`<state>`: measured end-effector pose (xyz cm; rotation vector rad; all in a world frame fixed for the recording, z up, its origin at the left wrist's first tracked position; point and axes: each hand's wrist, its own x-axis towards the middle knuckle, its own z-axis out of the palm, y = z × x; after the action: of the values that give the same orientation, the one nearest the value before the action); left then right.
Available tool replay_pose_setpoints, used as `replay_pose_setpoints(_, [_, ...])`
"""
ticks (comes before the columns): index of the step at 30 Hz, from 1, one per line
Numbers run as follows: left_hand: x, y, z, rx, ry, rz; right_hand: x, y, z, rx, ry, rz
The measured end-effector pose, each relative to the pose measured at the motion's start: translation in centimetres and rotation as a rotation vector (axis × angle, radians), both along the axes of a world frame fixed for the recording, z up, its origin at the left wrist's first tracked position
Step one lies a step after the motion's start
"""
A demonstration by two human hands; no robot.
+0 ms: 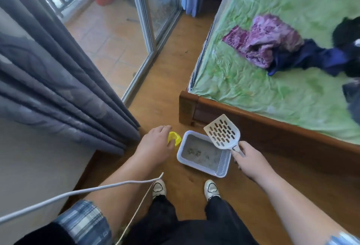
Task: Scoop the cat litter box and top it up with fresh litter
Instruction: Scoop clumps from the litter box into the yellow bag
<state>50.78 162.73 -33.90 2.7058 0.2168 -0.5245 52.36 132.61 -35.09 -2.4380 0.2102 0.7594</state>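
Note:
A small white litter box [181,153] sits on the wooden floor in front of my feet, holding grey litter with a few dark clumps [196,152]. My right hand [248,160] grips the handle of a cream slotted scoop [222,132], held above the box's right end with the blade pointing up and away. My left hand [155,143] hangs to the left of the box, its fingers over a yellow plastic object [174,137]; whether it grips that object I cannot tell.
A wooden bed frame [272,128] with a green sheet and loose clothes stands right of the box. Grey curtains [58,89] and a sliding glass door [148,30] are on the left. A white cable [78,192] crosses my left forearm.

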Motion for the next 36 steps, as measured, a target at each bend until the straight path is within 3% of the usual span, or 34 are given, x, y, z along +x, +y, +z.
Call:
replay_pose_setpoints(8, [6.1,2.2,-4.0,0.060,0.114,-0.277,-0.7,-0.8,-4.3,-0.147,0.102,-0.189])
replay_pose_setpoints(16, [8.2,-3.4,-21.9,0.036,0.186,-0.345,0.5,-2.0,-21.3,-0.158,0.217,-0.195])
replay_pose_setpoints(27, [9.8,-5.6,-57.4,0.167,0.245,-0.509,6.5,-3.6,-57.0,-0.397,0.285,0.205])
replay_pose_setpoints(31, [11.7,-4.2,-66.1,0.176,0.195,-0.516,9.8,-3.1,-65.4,-0.509,0.222,0.418])
replay_pose_setpoints(36, [13.5,-3.5,-72.5,0.144,0.141,-0.551,12.8,-1.4,-71.5,-0.574,0.231,0.622])
